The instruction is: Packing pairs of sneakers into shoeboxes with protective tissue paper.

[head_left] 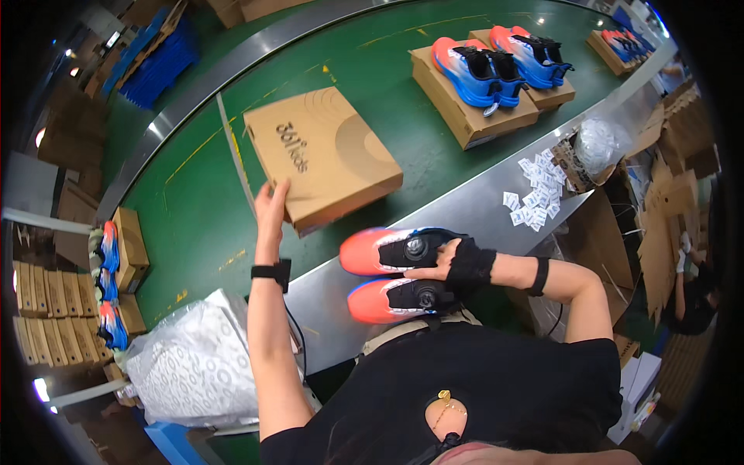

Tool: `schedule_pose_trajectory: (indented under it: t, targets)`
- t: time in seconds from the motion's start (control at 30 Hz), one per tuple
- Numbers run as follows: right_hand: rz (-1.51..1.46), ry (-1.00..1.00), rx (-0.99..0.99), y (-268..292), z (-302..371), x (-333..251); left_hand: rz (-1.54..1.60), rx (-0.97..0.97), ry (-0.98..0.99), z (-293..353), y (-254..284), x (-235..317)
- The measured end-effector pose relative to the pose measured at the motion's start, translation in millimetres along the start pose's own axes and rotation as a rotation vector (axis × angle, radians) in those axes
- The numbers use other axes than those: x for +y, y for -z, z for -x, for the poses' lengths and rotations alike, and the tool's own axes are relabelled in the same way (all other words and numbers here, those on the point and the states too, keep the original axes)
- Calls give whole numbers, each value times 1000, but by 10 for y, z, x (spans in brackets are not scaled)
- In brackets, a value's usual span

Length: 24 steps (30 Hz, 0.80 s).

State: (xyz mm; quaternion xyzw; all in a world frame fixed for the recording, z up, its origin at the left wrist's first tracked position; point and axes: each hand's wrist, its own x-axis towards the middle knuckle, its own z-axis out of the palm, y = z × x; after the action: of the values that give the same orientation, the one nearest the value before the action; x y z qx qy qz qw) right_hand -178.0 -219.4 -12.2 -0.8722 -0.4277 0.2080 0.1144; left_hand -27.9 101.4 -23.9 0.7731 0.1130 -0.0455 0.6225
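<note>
My left hand (pixel 270 203) is at the near left corner of a closed brown cardboard shoebox (pixel 337 147), gripping its edge. The shoebox lies askew on the green conveyor belt. My right hand (pixel 443 261) holds a pair of sneakers close to my body, above the metal ledge. The upper sneaker (pixel 368 252) and the lower sneaker (pixel 376 301) have coral toes and black tongues with round dials. Both toes point left. Fingers of the right hand reach into the shoe openings, so their tips are partly hidden.
Farther along the belt (pixel 403 74), more sneakers (pixel 484 74) sit on shoeboxes. Small white packets (pixel 539 190) are scattered on the metal ledge (pixel 329 310) beside a clear plastic bundle (pixel 603 141). Patterned wrapping paper (pixel 190 364) lies at the left, near stacked shoeboxes (pixel 58 298). A co-worker (pixel 694 291) is at far right.
</note>
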Motion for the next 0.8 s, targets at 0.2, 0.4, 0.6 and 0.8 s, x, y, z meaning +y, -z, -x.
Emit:
schedule_pose_trajectory:
  t: [0.2,0.4,0.6,0.8]
  targets:
    - [-279,-248,245,271,-341,158,-519,65,-344,65,-446,513]
    - [408,-486,978,947,-1122,449,-648,118,-635,159,-1022,588]
    - [415,-710,725,1272,-987,859,-1004,258,-663,469,-780,504]
    - [-57,-180,906,1292,-22,2072,-635,-4,120,478,494,-289]
